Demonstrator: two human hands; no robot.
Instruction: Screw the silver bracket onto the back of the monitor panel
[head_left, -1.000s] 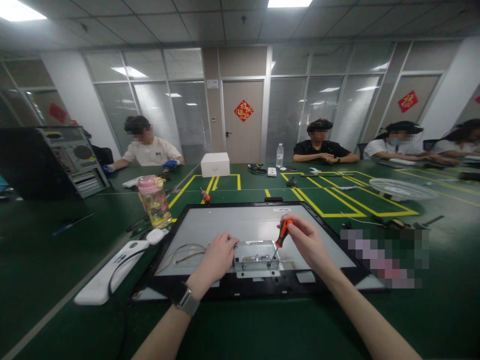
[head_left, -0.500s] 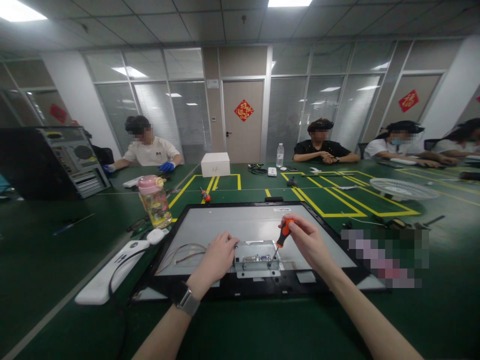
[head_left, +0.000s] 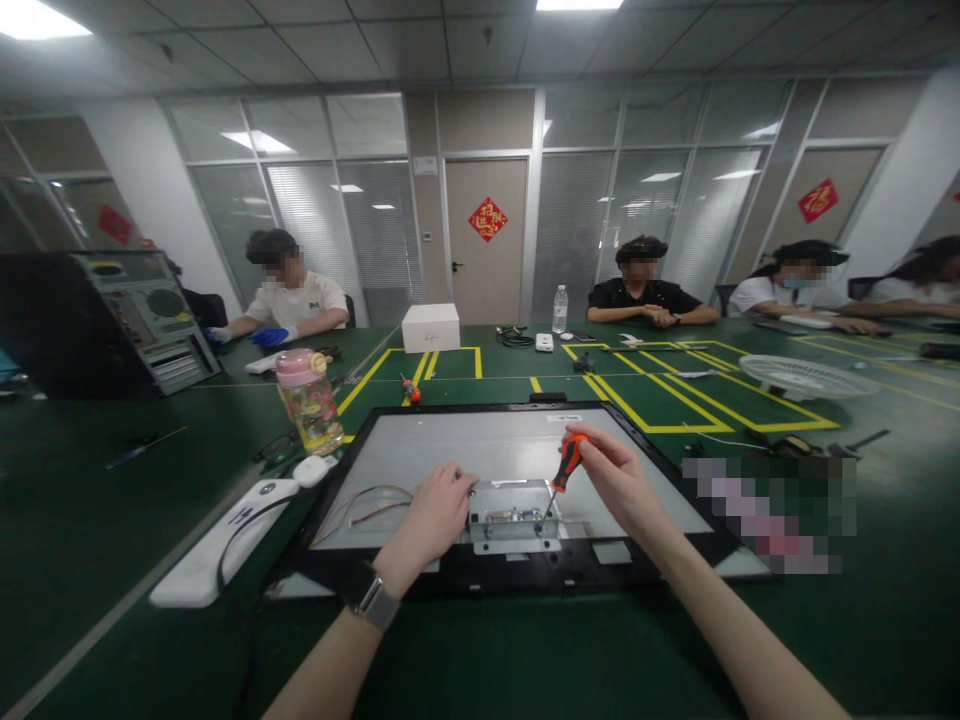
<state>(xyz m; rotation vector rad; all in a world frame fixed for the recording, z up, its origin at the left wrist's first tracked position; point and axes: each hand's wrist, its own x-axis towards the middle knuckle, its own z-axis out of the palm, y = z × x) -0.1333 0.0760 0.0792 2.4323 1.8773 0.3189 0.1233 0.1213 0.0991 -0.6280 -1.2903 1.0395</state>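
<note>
In front of me a display panel (head_left: 435, 440) lies flat, grey backed with a black frame. A metal bracket (head_left: 517, 495) with connector ports stands on its near middle part. My left hand (head_left: 442, 505) grips the bracket's left end, fingers curled and partly hidden from view; a watch is on that wrist. In my right hand (head_left: 619, 475) is an orange and black screwdriver (head_left: 570, 462), held by its handle from above. The shaft slants down to the left, its tip at the right part of the bracket. Thin wires (head_left: 367, 500) lie left of my left hand.
To the left are a white power bank-like block (head_left: 217, 550) with a black cable, a pink-lidded bottle (head_left: 307, 405) and an open computer case (head_left: 112, 320). A white box (head_left: 431, 328) stands beyond the panel. Other people sit across the table; one wears blue gloves (head_left: 274, 337).
My left hand and the panel keep their place. The screwdriver handle has tilted or turned slightly in my right hand. Across the table, the person with blue gloves has drawn one hand leftward.
</note>
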